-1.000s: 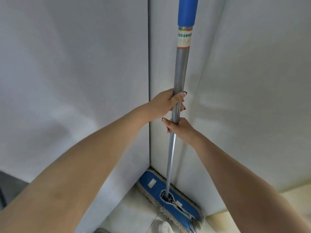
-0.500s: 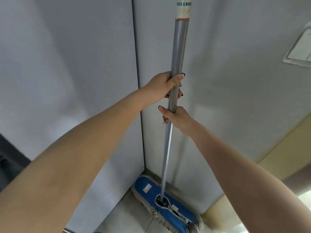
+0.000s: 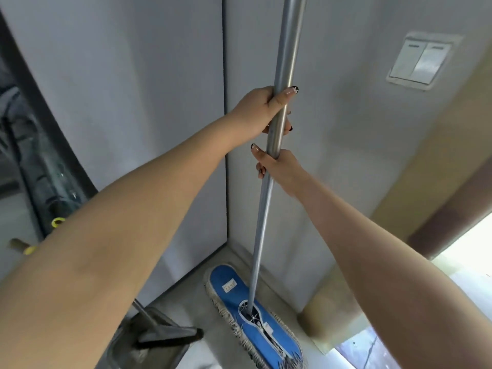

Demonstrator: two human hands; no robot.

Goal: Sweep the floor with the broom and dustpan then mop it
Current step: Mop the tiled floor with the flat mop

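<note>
A flat mop with a blue fringed head (image 3: 253,312) lies on the floor in the corner of two grey walls. Its grey metal pole (image 3: 286,57) rises almost upright past the top of the frame. My left hand (image 3: 262,110) grips the pole, thumb laid up along it. Just below, my right hand (image 3: 279,166) grips the same pole. A dark dustpan (image 3: 149,344) with a broom or brush head (image 3: 170,339) resting in it stands on the floor at the lower left, partly hidden by my left arm.
A double light switch (image 3: 420,62) sits on the right wall. A yellowish door frame (image 3: 426,166) and a bright opening lie to the right. At the left edge runs a dark frame (image 3: 40,145) with glass and yellow-tipped handles.
The view has swung right and down: the light switch, the doorway and the dustpan have come into sight. Both hands keep their grip on the mop pole; the mop head stays in the corner.
</note>
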